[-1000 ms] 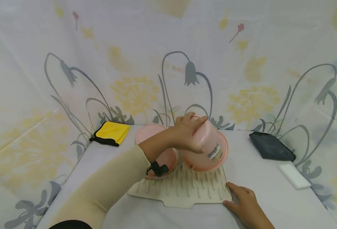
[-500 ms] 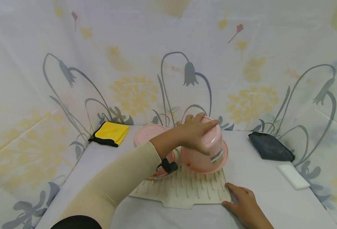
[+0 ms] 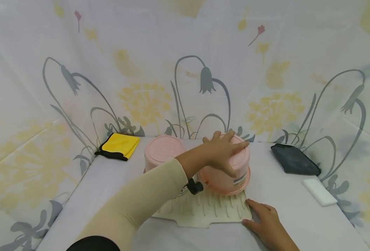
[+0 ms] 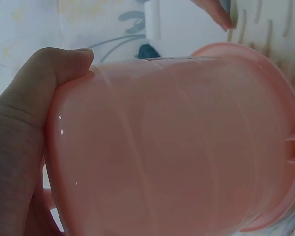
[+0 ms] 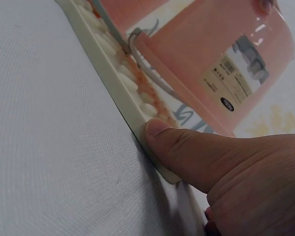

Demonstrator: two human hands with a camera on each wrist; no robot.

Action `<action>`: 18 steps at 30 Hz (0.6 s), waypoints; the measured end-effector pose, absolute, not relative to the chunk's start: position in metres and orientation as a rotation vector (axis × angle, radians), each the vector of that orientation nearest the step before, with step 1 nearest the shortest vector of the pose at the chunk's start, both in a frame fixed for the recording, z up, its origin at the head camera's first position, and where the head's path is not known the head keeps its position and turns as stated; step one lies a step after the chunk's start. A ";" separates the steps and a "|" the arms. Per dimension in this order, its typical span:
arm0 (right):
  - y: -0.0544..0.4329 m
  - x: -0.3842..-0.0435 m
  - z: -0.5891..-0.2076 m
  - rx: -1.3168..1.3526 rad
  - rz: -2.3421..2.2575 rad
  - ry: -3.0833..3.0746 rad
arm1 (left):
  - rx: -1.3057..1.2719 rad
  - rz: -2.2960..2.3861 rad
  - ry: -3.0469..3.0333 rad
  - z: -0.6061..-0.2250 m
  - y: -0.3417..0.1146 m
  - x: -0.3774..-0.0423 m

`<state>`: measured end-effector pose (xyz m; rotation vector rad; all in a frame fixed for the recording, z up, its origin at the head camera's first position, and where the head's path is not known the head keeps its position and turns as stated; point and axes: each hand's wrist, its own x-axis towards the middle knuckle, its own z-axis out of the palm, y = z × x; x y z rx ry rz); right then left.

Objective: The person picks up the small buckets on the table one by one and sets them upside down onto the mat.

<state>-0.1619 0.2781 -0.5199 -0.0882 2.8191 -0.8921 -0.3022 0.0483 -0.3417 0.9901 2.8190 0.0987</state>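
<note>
A pink bucket (image 3: 224,179) stands upside down over the right part of a cream ribbed draining mat (image 3: 204,209). My left hand (image 3: 219,153) grips its base from above with spread fingers; in the left wrist view the thumb (image 4: 71,66) hooks over the base's edge. A label (image 5: 231,73) and a grey handle (image 5: 155,73) show on the bucket in the right wrist view. Whether the whole rim touches the mat, I cannot tell. My right hand (image 3: 265,223) holds the mat's front right corner, thumb on the front edge; its other fingers are mostly hidden in the right wrist view.
A second upturned pink bucket (image 3: 163,148) stands on the left, partly behind my left arm. A yellow cloth with black trim (image 3: 122,144) lies at the back left. To the right are a dark folded cloth (image 3: 293,160) and a white sponge block (image 3: 320,191).
The gripped bucket has gone from tilted to nearly straight upside down, its base swinging right. My left hand has moved right and slightly down with it. The right hand stays at the mat's corner.
</note>
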 end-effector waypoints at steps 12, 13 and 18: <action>0.277 -0.161 -0.521 -0.093 -0.887 2.832 | 0.956 -0.164 2.875 -0.356 0.076 -0.291; 0.277 -0.160 -0.521 -0.094 -0.886 2.831 | 0.953 -0.186 2.885 -0.356 0.079 -0.289; 0.276 -0.160 -0.518 -0.089 -0.877 2.831 | 0.893 -0.241 2.927 -0.356 0.091 -0.279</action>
